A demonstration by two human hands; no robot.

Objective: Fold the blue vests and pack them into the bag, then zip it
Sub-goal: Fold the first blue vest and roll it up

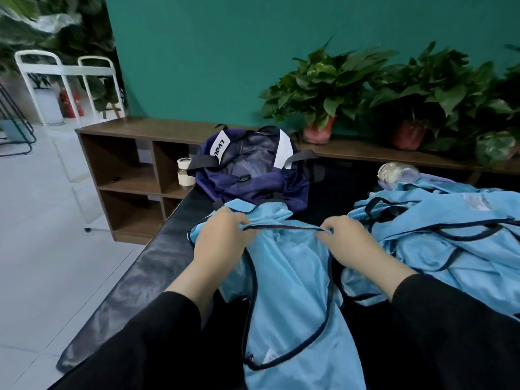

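Both sets of fingers curl under and pinch the dark-trimmed top edge of one vest point(292, 299), the left hand point(222, 240) at one end of that edge and the right hand point(351, 243) at the other, so the trim runs taut between them. The vest hangs from this grip down toward the person, over the near part of the dark table point(146, 266), and its cloth looks loose and creased, not yet folded. The bag point(250, 175) sits just beyond the vest on the same table, its mouth gaping and no blue cloth visible inside, as far as the view tells. To the right of the held vest, just beside it, lies a heap point(450, 237) of more vests, tumbled and unfolded. Judging by this, the task is at its start: the first fold is only being set up, every vest is left to fold and pack, and the zip is undone.
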